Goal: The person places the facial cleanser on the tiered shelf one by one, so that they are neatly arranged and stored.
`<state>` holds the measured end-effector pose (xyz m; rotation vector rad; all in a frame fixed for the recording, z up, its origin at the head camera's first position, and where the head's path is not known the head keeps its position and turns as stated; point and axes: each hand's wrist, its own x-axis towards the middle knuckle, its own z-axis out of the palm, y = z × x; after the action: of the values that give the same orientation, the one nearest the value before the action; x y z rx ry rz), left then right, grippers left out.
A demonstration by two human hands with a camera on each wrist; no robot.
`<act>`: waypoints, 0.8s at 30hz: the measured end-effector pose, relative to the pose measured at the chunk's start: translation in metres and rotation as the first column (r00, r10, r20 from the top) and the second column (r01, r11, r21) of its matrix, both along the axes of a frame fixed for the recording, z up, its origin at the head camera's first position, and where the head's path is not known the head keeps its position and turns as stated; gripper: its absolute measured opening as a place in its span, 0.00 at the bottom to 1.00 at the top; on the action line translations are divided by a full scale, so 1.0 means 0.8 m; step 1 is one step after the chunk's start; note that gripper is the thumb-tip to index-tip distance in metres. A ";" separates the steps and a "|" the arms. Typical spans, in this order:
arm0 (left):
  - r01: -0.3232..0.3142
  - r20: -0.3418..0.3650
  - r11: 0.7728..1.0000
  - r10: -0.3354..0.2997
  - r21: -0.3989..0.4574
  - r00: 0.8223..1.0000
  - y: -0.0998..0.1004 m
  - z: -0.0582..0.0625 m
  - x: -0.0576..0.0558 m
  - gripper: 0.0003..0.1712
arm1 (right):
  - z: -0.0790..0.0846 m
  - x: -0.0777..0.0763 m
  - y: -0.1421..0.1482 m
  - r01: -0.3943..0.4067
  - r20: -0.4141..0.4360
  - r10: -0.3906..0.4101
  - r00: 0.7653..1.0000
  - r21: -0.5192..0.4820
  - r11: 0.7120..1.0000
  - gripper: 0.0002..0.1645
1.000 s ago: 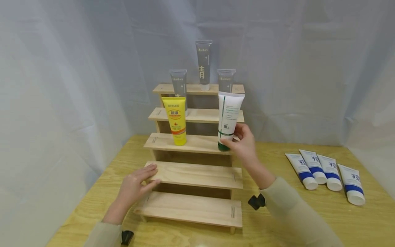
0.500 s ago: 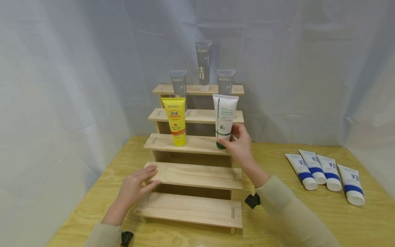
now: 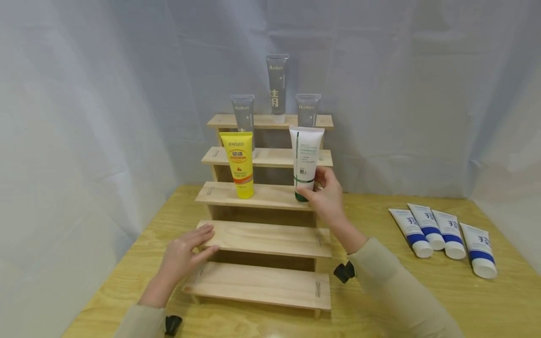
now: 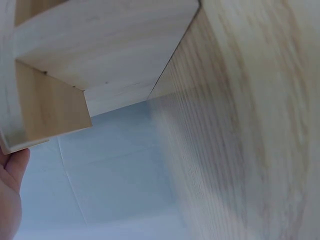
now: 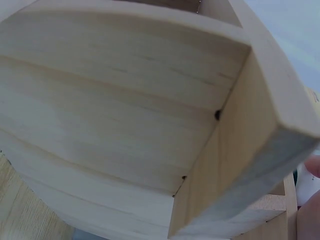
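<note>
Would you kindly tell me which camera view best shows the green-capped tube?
The head view: the green-capped tube appears there almost whole, its printed front towards the camera, with the right hand covering only a little near the bottom. The right wrist view catches just a small part at its right edge; the left wrist view shows none.

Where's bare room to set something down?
The lowest step is bare, as is the table between the right hand and the four blue-banded tubes. The middle step has a gap between the yellow tube and white tube; that hand crowds its right end.
</note>
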<state>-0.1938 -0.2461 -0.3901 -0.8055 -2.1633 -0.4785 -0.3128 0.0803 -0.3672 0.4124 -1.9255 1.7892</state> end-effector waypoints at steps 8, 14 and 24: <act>-0.016 0.016 1.000 0.016 -0.003 1.000 0.001 0.001 0.001 0.36 | -0.018 -0.022 0.004 -0.012 0.022 0.012 1.000 -0.004 1.000 0.37; -0.010 0.015 1.000 0.010 0.000 1.000 0.001 0.002 0.002 0.35 | -0.033 -0.037 0.007 -0.027 0.004 0.027 1.000 0.017 0.999 0.38; -0.007 0.015 1.000 0.007 0.000 1.000 -0.002 -0.002 -0.001 0.35 | -0.017 -0.021 0.008 -0.106 0.029 0.106 0.994 0.000 0.994 0.37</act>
<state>-0.1949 -0.2473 -0.3918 -0.7965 -2.1789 -0.4823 -0.3297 0.0866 -0.3811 0.5007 -1.9582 1.8697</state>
